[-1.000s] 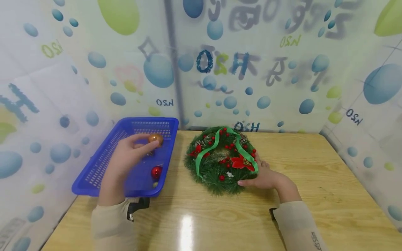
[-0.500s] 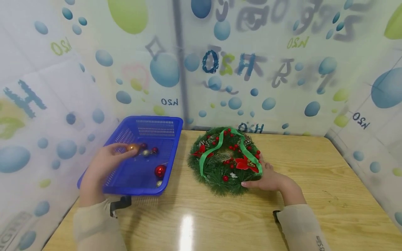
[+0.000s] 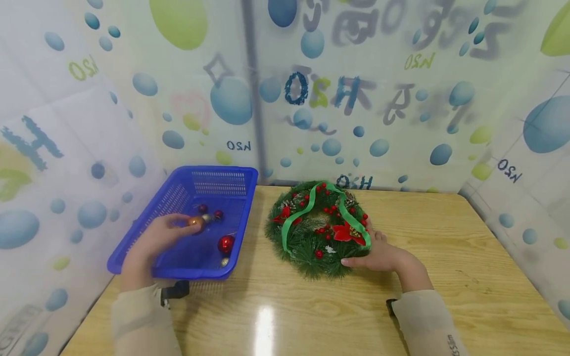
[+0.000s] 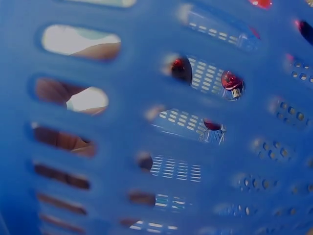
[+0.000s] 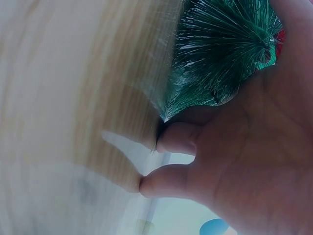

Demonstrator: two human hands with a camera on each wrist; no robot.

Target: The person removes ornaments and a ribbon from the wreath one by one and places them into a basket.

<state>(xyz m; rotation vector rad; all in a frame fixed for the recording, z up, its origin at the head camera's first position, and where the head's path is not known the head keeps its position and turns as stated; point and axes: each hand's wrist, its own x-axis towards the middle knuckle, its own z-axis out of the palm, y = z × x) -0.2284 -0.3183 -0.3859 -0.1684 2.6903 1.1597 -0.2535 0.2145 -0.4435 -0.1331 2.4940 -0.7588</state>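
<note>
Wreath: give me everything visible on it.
The wreath is round, made of dark green needles that look like plastic. It carries a green ribbon, red berries, red flowers and pine cones. It lies about flat on the wood-grained table, right of the blue basket and apart from it. The right hand rests against its right edge; its underside is hidden.

Bright, glare on tabletop, soft shadows
</note>
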